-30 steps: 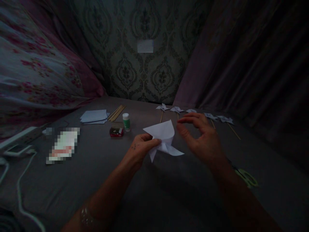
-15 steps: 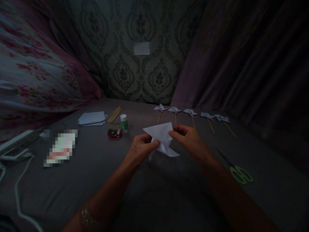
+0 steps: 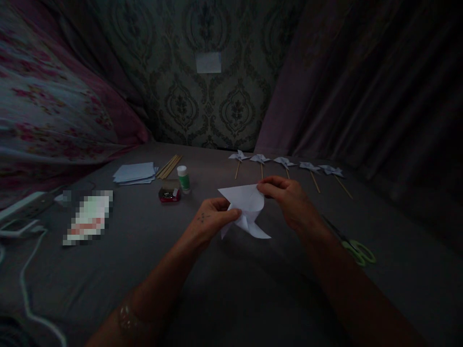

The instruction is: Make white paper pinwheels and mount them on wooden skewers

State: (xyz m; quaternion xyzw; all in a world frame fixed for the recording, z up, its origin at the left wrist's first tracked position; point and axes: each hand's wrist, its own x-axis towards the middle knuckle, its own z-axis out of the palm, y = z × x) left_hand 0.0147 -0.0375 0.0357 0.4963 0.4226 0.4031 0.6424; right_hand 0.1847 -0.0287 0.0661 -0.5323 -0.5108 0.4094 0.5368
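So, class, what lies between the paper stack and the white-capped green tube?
The head view shows wooden sticks between the paper stack and tube, with a red box nearer the camera.

Left hand (image 3: 212, 219) and right hand (image 3: 292, 198) apart, each in a pinch

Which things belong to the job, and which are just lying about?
Likely part of it: held folded paper, paper stack, wooden sticks, glue stick, scissors, small red box, paper pinwheels.
Seemingly lying about: power strip, white cable, pixelated item.
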